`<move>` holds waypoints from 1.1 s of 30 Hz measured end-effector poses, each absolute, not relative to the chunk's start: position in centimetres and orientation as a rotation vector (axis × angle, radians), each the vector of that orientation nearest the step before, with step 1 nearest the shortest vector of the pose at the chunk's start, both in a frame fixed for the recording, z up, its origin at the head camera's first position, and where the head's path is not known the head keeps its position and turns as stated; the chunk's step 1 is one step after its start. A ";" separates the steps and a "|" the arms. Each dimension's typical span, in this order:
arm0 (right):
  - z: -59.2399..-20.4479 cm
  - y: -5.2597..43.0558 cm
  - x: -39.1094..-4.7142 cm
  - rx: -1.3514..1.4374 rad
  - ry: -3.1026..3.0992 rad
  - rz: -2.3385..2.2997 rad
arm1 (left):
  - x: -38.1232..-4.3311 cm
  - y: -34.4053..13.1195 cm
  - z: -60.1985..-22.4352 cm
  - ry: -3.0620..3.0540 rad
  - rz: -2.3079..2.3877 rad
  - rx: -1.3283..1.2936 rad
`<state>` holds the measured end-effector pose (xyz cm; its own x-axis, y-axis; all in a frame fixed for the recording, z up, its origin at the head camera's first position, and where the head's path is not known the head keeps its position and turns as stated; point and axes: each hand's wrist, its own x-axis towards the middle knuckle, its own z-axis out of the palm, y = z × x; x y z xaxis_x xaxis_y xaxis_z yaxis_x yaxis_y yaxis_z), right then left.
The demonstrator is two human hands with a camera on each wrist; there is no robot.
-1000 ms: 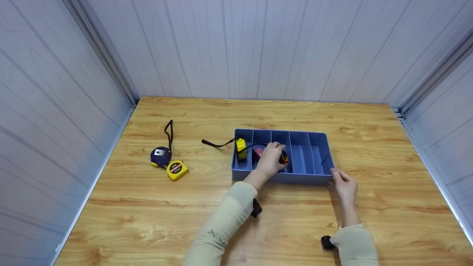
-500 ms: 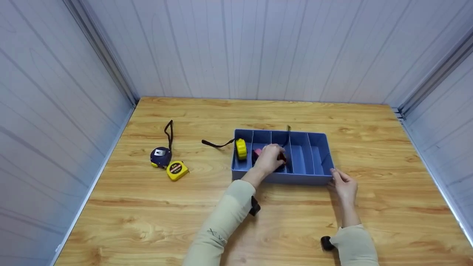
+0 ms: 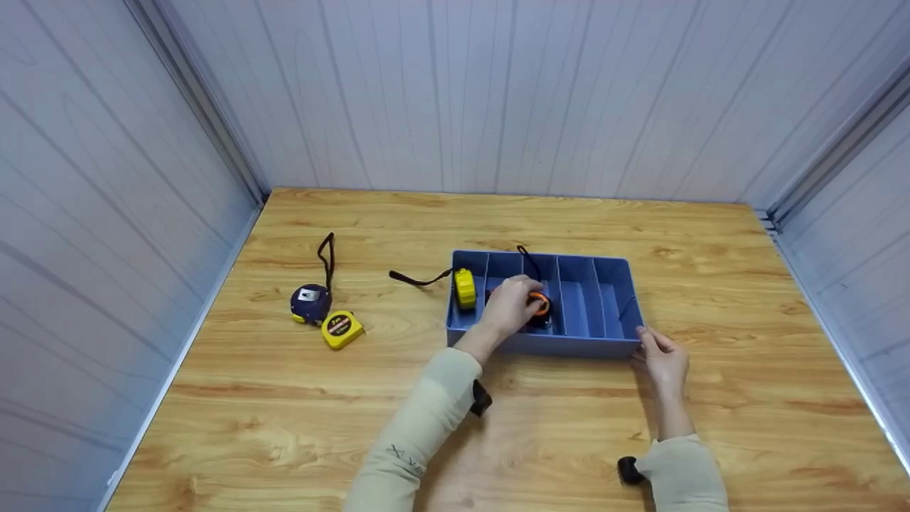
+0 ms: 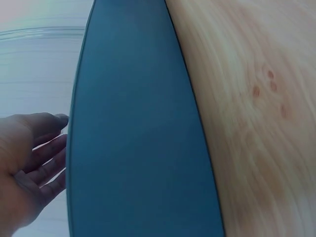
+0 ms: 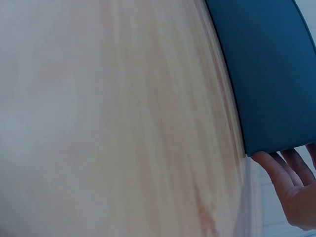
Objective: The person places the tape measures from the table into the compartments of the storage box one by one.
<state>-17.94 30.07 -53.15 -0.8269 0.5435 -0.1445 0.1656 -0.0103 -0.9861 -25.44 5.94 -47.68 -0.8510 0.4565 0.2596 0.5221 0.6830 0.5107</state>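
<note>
A blue divided tray (image 3: 583, 346) with several compartments stands on the table. My left hand (image 3: 506, 307) reaches over its front wall, fingers loosely bent beside a black and orange tape measure (image 3: 542, 304) in the middle compartment. That tape measure's black strap hangs over the back rim. In the left wrist view the tray wall (image 4: 138, 123) hides the fingertips. A yellow tape measure (image 3: 465, 288) stands on edge in the leftmost compartment, its strap over the left wall. My right hand (image 3: 665, 359) holds the tray's front right corner, thumb and fingers against it.
To the left of the tray, a dark blue tape measure (image 3: 310, 304) with a looped strap lies on the wooden table (image 3: 284, 412) against a yellow tape measure (image 3: 342, 329). Pale panel walls (image 3: 469, 99) stand at the back and both sides.
The left hand has drawn back slightly left, uncovering the orange and black tape measure. Its strap shifted left over the back rim. The right hand and tray have stayed put.
</note>
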 end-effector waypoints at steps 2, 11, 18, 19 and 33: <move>-53.4 30.1 -17.9 -0.727 -1.969 1.913 | -25.4 5.6 -47.5 -2.785 -0.901 -0.810; -54.1 30.8 -17.7 -0.702 -1.885 2.076 | -25.0 4.1 -46.8 -2.832 -0.861 -0.809; -53.3 30.2 -17.7 -0.714 -1.913 1.959 | -24.9 2.4 -46.9 -2.793 -0.911 -0.794; -53.2 30.2 -17.7 -0.715 -1.919 1.959 | -24.8 2.1 -46.9 -2.792 -0.920 -0.786; -53.6 30.5 -17.7 -0.690 -1.892 2.023 | -24.3 -0.7 -46.8 -2.758 -0.901 -0.763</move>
